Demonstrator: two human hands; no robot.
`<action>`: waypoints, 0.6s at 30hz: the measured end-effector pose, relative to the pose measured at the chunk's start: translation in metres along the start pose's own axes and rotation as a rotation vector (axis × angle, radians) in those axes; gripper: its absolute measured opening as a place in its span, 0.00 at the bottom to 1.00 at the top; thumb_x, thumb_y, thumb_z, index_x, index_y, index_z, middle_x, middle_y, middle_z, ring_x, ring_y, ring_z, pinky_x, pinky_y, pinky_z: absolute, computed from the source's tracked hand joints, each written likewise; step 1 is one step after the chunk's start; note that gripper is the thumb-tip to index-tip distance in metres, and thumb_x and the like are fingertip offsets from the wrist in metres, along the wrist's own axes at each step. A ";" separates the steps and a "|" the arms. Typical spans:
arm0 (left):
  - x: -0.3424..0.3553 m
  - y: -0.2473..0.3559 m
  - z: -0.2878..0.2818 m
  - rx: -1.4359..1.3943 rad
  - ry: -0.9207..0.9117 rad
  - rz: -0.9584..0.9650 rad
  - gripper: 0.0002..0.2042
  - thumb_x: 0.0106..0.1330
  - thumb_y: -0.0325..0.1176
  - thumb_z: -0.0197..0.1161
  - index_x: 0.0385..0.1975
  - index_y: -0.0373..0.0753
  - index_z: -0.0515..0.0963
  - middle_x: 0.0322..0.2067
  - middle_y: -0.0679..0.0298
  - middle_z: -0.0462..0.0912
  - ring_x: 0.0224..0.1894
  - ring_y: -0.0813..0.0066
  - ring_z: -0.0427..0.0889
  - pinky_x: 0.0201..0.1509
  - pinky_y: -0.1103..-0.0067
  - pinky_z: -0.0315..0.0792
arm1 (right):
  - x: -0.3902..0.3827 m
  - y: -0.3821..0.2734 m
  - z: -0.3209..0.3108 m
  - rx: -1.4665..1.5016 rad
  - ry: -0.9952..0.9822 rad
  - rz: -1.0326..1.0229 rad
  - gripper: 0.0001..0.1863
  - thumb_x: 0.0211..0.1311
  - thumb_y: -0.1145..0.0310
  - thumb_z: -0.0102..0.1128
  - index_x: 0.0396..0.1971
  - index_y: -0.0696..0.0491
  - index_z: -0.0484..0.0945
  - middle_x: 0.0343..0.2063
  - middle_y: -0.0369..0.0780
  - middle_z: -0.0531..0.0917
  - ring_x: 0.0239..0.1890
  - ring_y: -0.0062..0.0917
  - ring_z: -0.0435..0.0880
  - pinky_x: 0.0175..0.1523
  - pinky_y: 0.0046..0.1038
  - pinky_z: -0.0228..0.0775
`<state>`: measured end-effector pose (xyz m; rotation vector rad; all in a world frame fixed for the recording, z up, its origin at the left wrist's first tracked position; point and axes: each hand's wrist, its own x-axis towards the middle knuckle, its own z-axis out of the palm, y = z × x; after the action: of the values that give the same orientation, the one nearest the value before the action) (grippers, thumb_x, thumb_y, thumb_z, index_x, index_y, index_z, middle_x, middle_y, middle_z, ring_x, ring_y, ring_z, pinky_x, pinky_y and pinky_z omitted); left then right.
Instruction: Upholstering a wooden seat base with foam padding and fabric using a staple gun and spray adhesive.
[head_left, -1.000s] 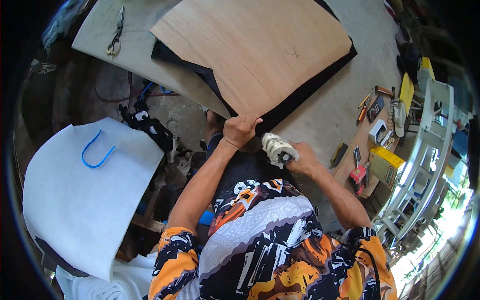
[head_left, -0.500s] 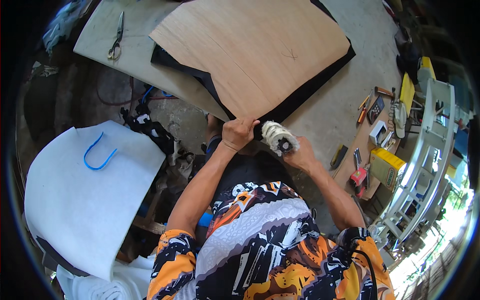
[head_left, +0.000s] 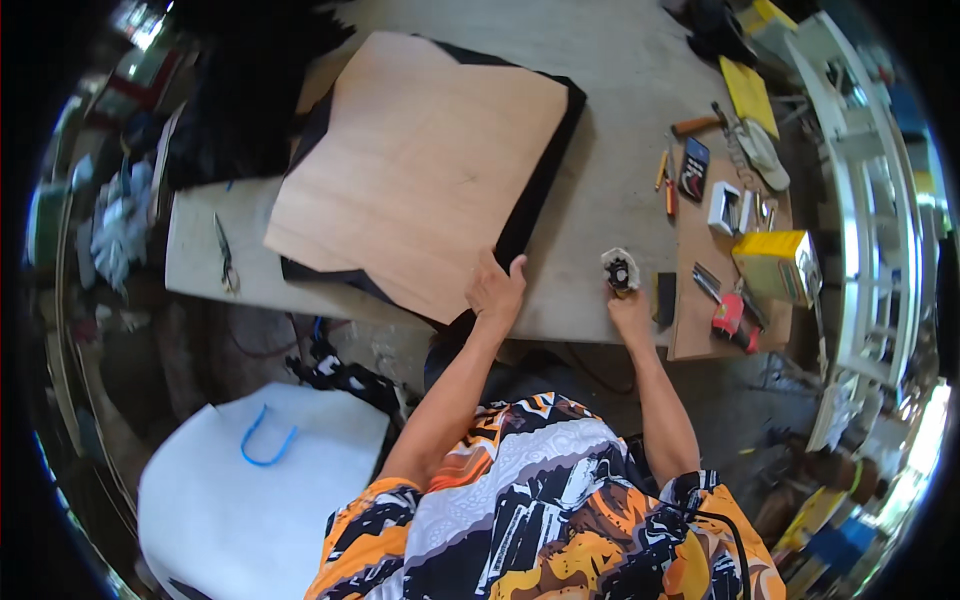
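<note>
A thin plywood panel (head_left: 420,170) with notched edges lies on top of black fabric (head_left: 535,190), which sticks out past its sides. My left hand (head_left: 497,288) rests at the panel's near right edge, fingers laid on the wood and thumb spread out over the fabric. To the right, close to the table's front edge, my right hand (head_left: 629,312) is closed around a tool (head_left: 621,273) with a whitish wrapped covering and a dark end. The tool is seen nearly end-on, so its exact kind is unclear. It stands apart from the panel.
Scissors (head_left: 224,255) lie left on the table (head_left: 600,200). At right, a brown board (head_left: 700,335) bears a yellow box (head_left: 775,262), a red-handled tool (head_left: 735,322) and a phone (head_left: 694,168). White padding (head_left: 270,500) with a blue strip (head_left: 265,455) is at lower left.
My view has shifted, and the panel now appears turned, farther left. My left hand has loosened from its closed hold at the near corner. My right hand has carried the wrapped tool rightward, away from the panel.
</note>
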<state>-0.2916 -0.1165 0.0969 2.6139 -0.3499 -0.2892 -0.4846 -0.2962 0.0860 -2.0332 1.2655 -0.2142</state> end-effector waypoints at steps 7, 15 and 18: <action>0.030 0.017 0.026 0.020 0.175 0.132 0.19 0.68 0.47 0.69 0.49 0.41 0.77 0.35 0.53 0.84 0.38 0.44 0.85 0.47 0.57 0.78 | 0.003 -0.013 0.016 -0.162 0.115 0.174 0.21 0.62 0.58 0.66 0.47 0.58 0.82 0.34 0.53 0.89 0.37 0.57 0.87 0.42 0.50 0.78; 0.048 0.026 0.021 -0.129 -0.037 0.043 0.14 0.70 0.43 0.66 0.41 0.39 0.77 0.36 0.47 0.86 0.37 0.43 0.85 0.42 0.58 0.78 | 0.015 -0.029 0.056 -0.144 -0.015 0.250 0.34 0.63 0.60 0.63 0.64 0.63 0.67 0.36 0.56 0.86 0.39 0.58 0.86 0.48 0.51 0.79; 0.058 0.015 0.013 0.104 0.031 0.222 0.13 0.71 0.43 0.66 0.34 0.40 0.77 0.28 0.50 0.85 0.30 0.43 0.84 0.38 0.59 0.78 | 0.005 -0.030 0.085 -0.221 0.019 0.184 0.38 0.61 0.62 0.63 0.66 0.65 0.61 0.39 0.56 0.85 0.42 0.55 0.86 0.50 0.50 0.78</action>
<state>-0.2429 -0.1524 0.0846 2.6464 -0.6541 -0.1583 -0.4195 -0.2515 0.0430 -2.0841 1.5358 -0.0066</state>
